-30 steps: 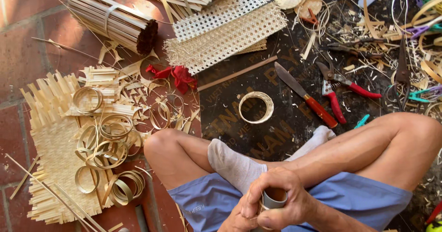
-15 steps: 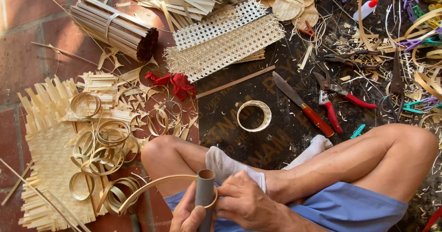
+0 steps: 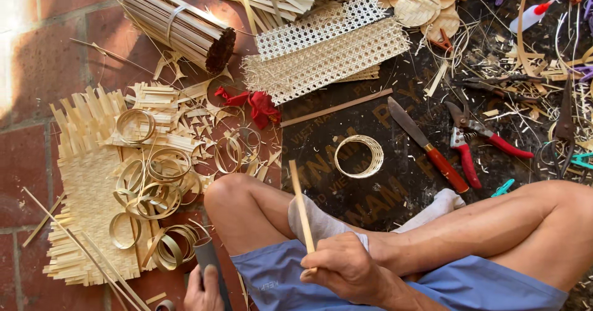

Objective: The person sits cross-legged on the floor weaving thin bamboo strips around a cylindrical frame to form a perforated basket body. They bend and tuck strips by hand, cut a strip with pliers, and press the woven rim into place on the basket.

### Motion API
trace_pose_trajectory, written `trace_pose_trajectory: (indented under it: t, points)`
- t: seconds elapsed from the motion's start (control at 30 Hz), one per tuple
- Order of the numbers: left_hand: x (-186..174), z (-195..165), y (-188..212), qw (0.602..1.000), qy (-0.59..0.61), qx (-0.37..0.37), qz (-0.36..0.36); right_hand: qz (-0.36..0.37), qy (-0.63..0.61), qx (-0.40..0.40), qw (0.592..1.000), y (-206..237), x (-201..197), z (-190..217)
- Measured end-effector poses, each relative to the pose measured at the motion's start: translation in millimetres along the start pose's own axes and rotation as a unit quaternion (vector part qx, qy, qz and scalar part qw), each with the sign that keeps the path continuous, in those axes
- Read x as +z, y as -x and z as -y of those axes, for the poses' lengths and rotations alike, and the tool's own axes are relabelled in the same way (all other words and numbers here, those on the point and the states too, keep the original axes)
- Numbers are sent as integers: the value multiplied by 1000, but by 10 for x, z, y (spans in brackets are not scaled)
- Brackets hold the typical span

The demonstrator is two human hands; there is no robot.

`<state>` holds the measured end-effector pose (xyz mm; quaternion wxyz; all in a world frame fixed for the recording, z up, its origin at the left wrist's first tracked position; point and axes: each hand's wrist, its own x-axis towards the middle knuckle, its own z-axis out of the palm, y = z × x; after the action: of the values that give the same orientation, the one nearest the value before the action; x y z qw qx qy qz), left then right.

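Observation:
I sit cross-legged on the floor. My right hand [image 3: 346, 266] grips the lower end of a thin bamboo strip [image 3: 301, 205], which stands up and leans slightly left over my knee. At the bottom edge, my left hand [image 3: 201, 292] holds a dark grey tube [image 3: 207, 259] upright next to my left thigh. A small woven bamboo ring [image 3: 359, 156] lies on the dark board [image 3: 383, 190] in front of my legs.
Coiled bamboo strips [image 3: 151, 187] and a woven mat [image 3: 86, 206] lie at left. A bundle of sticks [image 3: 179, 27], cane webbing sheets [image 3: 327, 51], a red cloth [image 3: 256, 104], a red-handled knife [image 3: 429, 147] and red pruning shears [image 3: 472, 141] lie ahead; scraps at right.
The strip was curled around the tube held in both hands. Now my hands are apart: the right holds the strip straight up, the left has carried the tube down and left.

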<state>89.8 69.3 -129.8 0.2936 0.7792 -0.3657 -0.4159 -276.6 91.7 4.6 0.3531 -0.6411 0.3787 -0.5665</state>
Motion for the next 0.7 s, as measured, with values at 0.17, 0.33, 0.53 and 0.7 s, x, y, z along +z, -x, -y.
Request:
trace_pose_trajectory:
  t: [0.17, 0.33, 0.53, 0.7]
  points:
    - [163, -80, -82, 853, -311, 416, -57, -50, -34, 29, 998, 51, -31, -12]
    - [738, -1199, 770, 816, -19, 568, 111, -62, -48, 36, 996, -6, 126, 101]
    - [1027, -2438, 1424, 815, 70, 524, 236, -71, 197, 112, 971, -99, -811, -12]
    - [876, -2820, 1313, 807, 71, 483, 332, -67, 590, 233, 770, 8, -1898, -1178]
